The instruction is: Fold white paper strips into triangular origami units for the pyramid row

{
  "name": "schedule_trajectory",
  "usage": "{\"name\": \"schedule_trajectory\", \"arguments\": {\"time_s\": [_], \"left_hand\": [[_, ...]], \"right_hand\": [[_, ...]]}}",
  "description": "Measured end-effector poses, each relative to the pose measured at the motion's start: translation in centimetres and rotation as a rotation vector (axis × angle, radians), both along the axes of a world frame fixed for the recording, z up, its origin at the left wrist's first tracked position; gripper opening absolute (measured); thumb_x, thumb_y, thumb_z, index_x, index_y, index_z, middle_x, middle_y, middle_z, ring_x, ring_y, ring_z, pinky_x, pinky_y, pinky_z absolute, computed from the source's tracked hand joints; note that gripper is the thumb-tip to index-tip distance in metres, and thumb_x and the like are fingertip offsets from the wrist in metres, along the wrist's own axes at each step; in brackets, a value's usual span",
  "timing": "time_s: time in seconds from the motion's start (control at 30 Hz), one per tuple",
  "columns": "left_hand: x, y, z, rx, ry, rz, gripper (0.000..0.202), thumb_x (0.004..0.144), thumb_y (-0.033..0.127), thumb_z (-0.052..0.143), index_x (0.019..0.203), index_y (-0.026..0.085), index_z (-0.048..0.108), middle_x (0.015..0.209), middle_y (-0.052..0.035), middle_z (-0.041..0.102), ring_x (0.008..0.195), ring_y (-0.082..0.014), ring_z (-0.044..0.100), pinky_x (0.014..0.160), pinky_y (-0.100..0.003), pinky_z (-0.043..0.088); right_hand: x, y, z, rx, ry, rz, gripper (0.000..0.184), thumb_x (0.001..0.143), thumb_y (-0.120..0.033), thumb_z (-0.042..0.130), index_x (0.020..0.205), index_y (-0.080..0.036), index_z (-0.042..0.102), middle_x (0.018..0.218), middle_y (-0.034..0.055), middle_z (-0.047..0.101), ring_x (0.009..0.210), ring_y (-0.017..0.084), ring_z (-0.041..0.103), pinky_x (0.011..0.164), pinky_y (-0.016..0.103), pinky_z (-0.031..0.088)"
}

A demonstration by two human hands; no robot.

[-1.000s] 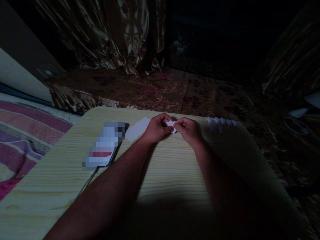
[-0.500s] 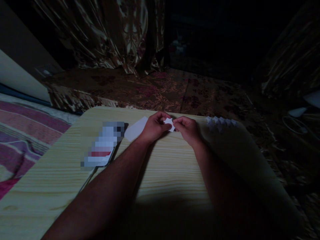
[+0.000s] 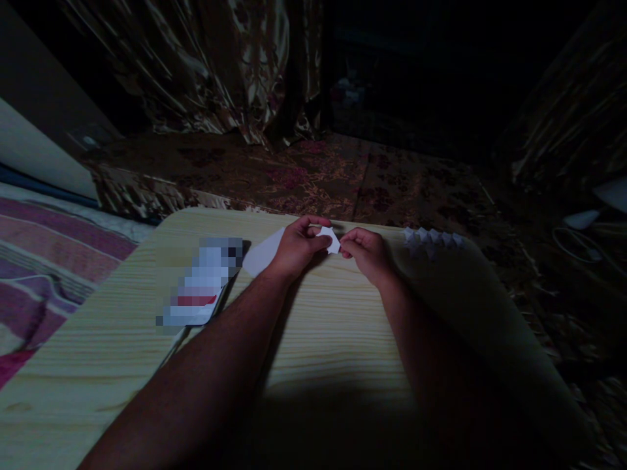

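Observation:
Both hands meet near the far edge of a light wooden table [image 3: 323, 339]. Between thumb and fingers, my left hand [image 3: 295, 248] pinches a small white folded paper piece [image 3: 330, 239] that looks like a star. My right hand [image 3: 366, 253] is curled just to its right, with fingertips touching or nearly touching the paper's right edge. A flat white paper slip [image 3: 262, 254] lies on the table just left of my left hand. A row of several small white folded paper stars [image 3: 432, 239] sits at the table's far right corner.
A phone [image 3: 200, 284], blurred out, lies left of the paper slip with a cable running toward the near edge. Patterned dark fabric and curtains fill the floor beyond the table. A striped pink cloth [image 3: 44, 261] lies at left. The room is very dim.
The folded paper piece has been turned and shifted slightly up between the fingers. My right fingers have slid from gripping it to its right edge. Arms stay in place.

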State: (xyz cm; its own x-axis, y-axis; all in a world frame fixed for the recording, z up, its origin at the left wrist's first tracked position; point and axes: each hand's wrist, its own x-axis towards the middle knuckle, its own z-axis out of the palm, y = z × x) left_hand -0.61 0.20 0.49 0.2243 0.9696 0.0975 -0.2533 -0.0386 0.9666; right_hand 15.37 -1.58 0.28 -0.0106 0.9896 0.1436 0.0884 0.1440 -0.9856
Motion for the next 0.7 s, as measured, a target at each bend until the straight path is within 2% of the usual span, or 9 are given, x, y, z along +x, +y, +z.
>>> {"name": "schedule_trajectory", "arguments": {"time_s": [0.43, 0.7], "left_hand": [[0.02, 0.16, -0.37, 0.018, 0.022, 0.003, 0.037, 0.061, 0.022, 0.075, 0.095, 0.015, 0.062, 0.071, -0.0002, 0.065, 0.057, -0.0109, 0.059, 0.055, -0.023, 0.044], [0.16, 0.19, -0.40, 0.090, 0.070, -0.024, 0.046, 0.059, 0.019, 0.077, 0.101, 0.016, 0.060, 0.072, 0.0015, 0.063, 0.059, -0.0094, 0.057, 0.056, -0.021, 0.043]], "right_hand": [[0.25, 0.20, -0.46, 0.013, -0.064, 0.014, 0.005, 0.065, -0.021, 0.060, 0.068, -0.017, 0.061, 0.055, -0.0026, 0.059, 0.051, 0.010, 0.052, 0.051, 0.022, 0.039], [0.08, 0.19, -0.37, 0.056, -0.050, -0.044, 0.004, 0.066, -0.020, 0.059, 0.067, -0.017, 0.059, 0.054, -0.0029, 0.058, 0.050, 0.010, 0.050, 0.051, 0.022, 0.038]]}}
